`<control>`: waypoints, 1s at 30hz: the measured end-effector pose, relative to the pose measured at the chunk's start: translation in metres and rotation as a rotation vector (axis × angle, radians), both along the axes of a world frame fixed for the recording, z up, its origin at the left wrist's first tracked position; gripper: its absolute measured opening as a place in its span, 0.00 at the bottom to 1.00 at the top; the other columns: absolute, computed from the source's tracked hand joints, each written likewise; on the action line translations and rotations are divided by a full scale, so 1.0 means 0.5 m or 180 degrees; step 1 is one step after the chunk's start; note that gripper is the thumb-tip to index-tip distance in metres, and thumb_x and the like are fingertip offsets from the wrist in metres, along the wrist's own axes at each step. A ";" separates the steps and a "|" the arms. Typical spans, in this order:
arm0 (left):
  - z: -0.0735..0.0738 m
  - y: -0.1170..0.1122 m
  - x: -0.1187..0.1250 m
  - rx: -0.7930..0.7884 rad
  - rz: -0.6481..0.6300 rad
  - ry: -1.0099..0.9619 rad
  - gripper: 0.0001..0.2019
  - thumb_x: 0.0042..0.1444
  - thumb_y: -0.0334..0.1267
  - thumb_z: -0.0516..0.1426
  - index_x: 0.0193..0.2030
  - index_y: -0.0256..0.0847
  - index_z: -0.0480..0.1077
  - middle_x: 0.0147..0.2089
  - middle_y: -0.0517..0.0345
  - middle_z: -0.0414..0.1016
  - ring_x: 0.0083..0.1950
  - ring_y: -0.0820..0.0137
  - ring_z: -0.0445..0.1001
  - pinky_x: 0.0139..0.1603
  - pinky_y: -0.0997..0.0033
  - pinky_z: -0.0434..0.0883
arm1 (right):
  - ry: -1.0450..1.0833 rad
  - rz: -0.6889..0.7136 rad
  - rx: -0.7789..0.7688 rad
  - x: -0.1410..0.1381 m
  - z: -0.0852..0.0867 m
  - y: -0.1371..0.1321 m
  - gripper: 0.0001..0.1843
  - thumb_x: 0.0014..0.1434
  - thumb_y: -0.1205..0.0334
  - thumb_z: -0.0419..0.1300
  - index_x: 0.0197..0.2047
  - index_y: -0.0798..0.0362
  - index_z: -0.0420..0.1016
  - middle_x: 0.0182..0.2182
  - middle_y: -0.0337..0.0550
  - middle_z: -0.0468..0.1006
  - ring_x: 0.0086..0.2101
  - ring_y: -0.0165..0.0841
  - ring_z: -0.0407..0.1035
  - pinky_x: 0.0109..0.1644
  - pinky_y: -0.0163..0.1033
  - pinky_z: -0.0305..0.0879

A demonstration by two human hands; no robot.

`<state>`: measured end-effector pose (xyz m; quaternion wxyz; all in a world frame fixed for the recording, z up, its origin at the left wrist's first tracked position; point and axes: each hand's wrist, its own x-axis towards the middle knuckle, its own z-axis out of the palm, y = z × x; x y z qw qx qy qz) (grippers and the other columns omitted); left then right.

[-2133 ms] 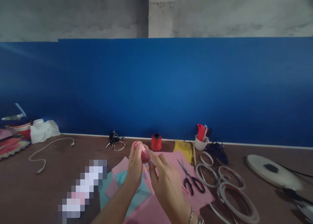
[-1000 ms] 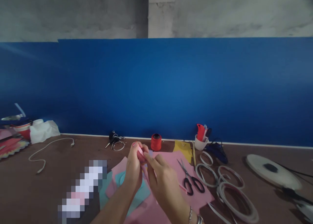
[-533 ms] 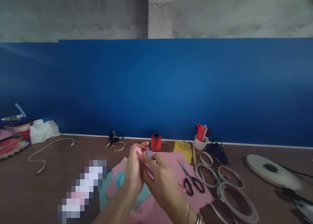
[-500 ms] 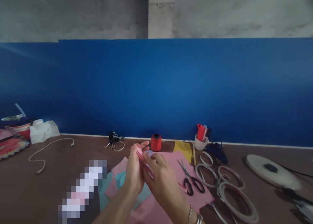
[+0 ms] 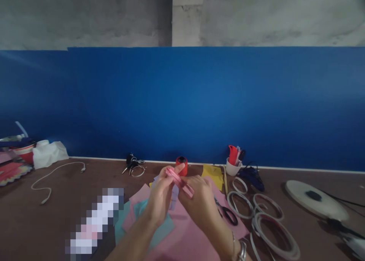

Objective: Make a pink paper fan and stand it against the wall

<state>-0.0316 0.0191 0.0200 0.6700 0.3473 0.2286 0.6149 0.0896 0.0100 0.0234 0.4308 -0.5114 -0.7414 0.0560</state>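
A narrow folded strip of pink paper (image 5: 177, 179) slants between my two hands above the table. My left hand (image 5: 161, 194) pinches its upper end between thumb and fingers. Lower on the strip, my right hand (image 5: 196, 198) grips it, with a bracelet and a bangle at the wrist. Beneath both hands lie a pink paper sheet (image 5: 182, 234) and teal paper (image 5: 164, 230). Scissors with black handles (image 5: 229, 216) rest on the pink sheet, their blades partly behind my right hand. Just beyond my fingers stands a red thread spool (image 5: 181, 165), partly covered.
At right are coiled white strips (image 5: 276, 234), a white cup of pens (image 5: 233, 168) and a pale oval object (image 5: 316, 200). Yellow paper (image 5: 213, 175) lies behind the pink sheet. Keys (image 5: 132, 164) and a white cable (image 5: 51, 173) are on the left. A blue panel (image 5: 182, 101) rises behind.
Both hands have shifted right and slightly up with the paper strip. My right hand now covers the scissor blades, and my left fingers have closed further over the strip's upper end.
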 end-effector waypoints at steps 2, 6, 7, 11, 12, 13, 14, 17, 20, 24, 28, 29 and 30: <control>-0.002 0.005 -0.006 0.0067 0.0104 0.0234 0.15 0.51 0.38 0.62 0.46 0.41 0.71 0.52 0.47 0.76 0.58 0.55 0.69 0.59 0.55 0.61 | 0.0106 0.0215 -0.0248 0.019 0.016 0.005 0.11 0.49 0.72 0.55 0.30 0.51 0.76 0.26 0.39 0.78 0.31 0.35 0.69 0.36 0.37 0.58; -0.009 0.014 -0.011 0.0190 0.0346 0.0718 0.14 0.47 0.39 0.66 0.41 0.40 0.73 0.46 0.46 0.79 0.52 0.55 0.74 0.52 0.60 0.67 | 0.0298 0.0527 -0.0490 0.043 0.031 0.007 0.11 0.52 0.71 0.53 0.32 0.52 0.77 0.28 0.40 0.79 0.31 0.34 0.70 0.33 0.35 0.62; -0.009 0.015 -0.011 0.0230 0.0364 0.0766 0.13 0.47 0.40 0.66 0.39 0.39 0.73 0.45 0.46 0.79 0.51 0.55 0.74 0.51 0.60 0.67 | 0.0392 0.0608 -0.0531 0.045 0.030 0.008 0.11 0.53 0.69 0.54 0.34 0.52 0.77 0.30 0.41 0.79 0.31 0.34 0.70 0.33 0.35 0.63; 0.000 0.003 -0.004 0.0343 0.0382 0.0901 0.12 0.46 0.42 0.66 0.36 0.40 0.74 0.43 0.47 0.80 0.51 0.55 0.74 0.50 0.61 0.69 | 0.0689 0.0728 -0.0575 0.047 0.023 0.013 0.07 0.56 0.62 0.57 0.36 0.52 0.77 0.31 0.41 0.78 0.32 0.33 0.71 0.36 0.36 0.66; 0.004 0.000 -0.003 0.0359 0.0419 0.0963 0.13 0.46 0.42 0.66 0.37 0.40 0.74 0.44 0.47 0.79 0.50 0.56 0.74 0.47 0.62 0.70 | 0.0678 0.0688 -0.0513 0.048 0.022 0.015 0.07 0.57 0.62 0.58 0.35 0.51 0.77 0.31 0.41 0.78 0.32 0.33 0.71 0.37 0.36 0.65; 0.007 -0.004 -0.003 0.0362 0.0464 0.1019 0.14 0.45 0.43 0.66 0.38 0.41 0.74 0.45 0.47 0.79 0.49 0.57 0.74 0.44 0.64 0.71 | 0.0628 0.0641 -0.0419 0.049 0.021 0.017 0.06 0.57 0.62 0.58 0.34 0.51 0.76 0.30 0.41 0.78 0.32 0.33 0.70 0.37 0.37 0.65; 0.009 -0.006 -0.003 0.0343 0.0504 0.1066 0.16 0.44 0.42 0.67 0.40 0.41 0.74 0.46 0.47 0.78 0.47 0.58 0.75 0.40 0.67 0.72 | 0.0553 0.0584 -0.0281 0.051 0.021 0.018 0.06 0.57 0.63 0.58 0.33 0.51 0.76 0.29 0.41 0.78 0.32 0.34 0.70 0.38 0.38 0.64; 0.007 -0.004 -0.006 0.0213 0.0546 0.1069 0.21 0.42 0.41 0.67 0.45 0.42 0.74 0.45 0.49 0.77 0.38 0.64 0.75 0.31 0.72 0.71 | 0.0261 0.0390 0.0286 0.052 0.020 0.020 0.03 0.56 0.64 0.58 0.32 0.51 0.74 0.28 0.40 0.77 0.32 0.34 0.69 0.40 0.40 0.60; -0.003 0.006 -0.009 0.0144 0.0616 0.0970 0.19 0.42 0.42 0.67 0.42 0.39 0.75 0.39 0.50 0.78 0.31 0.69 0.73 0.30 0.73 0.70 | 0.0060 0.0218 0.0675 0.049 0.016 0.020 0.01 0.55 0.66 0.60 0.31 0.51 0.72 0.26 0.38 0.76 0.31 0.33 0.68 0.40 0.39 0.57; -0.009 0.009 -0.009 0.0166 0.0735 0.0999 0.15 0.42 0.43 0.67 0.37 0.38 0.75 0.34 0.53 0.76 0.29 0.70 0.72 0.28 0.73 0.70 | -0.0085 0.0234 0.0831 0.046 0.013 0.018 0.05 0.58 0.65 0.59 0.30 0.51 0.71 0.26 0.37 0.75 0.30 0.31 0.68 0.41 0.38 0.56; 0.003 0.001 -0.010 0.0197 0.0762 0.1059 0.16 0.42 0.41 0.67 0.39 0.40 0.75 0.35 0.54 0.76 0.29 0.71 0.71 0.27 0.75 0.70 | -0.0177 0.0261 0.0815 0.049 0.014 0.019 0.05 0.58 0.65 0.58 0.30 0.50 0.71 0.27 0.37 0.76 0.31 0.31 0.69 0.41 0.38 0.55; 0.005 0.001 -0.012 0.0178 0.0745 0.1090 0.18 0.42 0.41 0.67 0.41 0.41 0.75 0.36 0.54 0.76 0.29 0.71 0.71 0.26 0.75 0.69 | -0.0204 0.0246 0.0801 0.050 0.015 0.020 0.04 0.58 0.65 0.58 0.31 0.50 0.71 0.27 0.37 0.76 0.31 0.31 0.69 0.41 0.38 0.55; 0.007 0.001 -0.014 0.0153 0.0726 0.1135 0.19 0.43 0.41 0.67 0.44 0.42 0.74 0.36 0.54 0.76 0.28 0.71 0.71 0.24 0.76 0.69 | -0.0236 0.0230 0.0787 0.052 0.015 0.021 0.04 0.58 0.64 0.58 0.31 0.50 0.72 0.27 0.37 0.76 0.31 0.31 0.69 0.41 0.38 0.56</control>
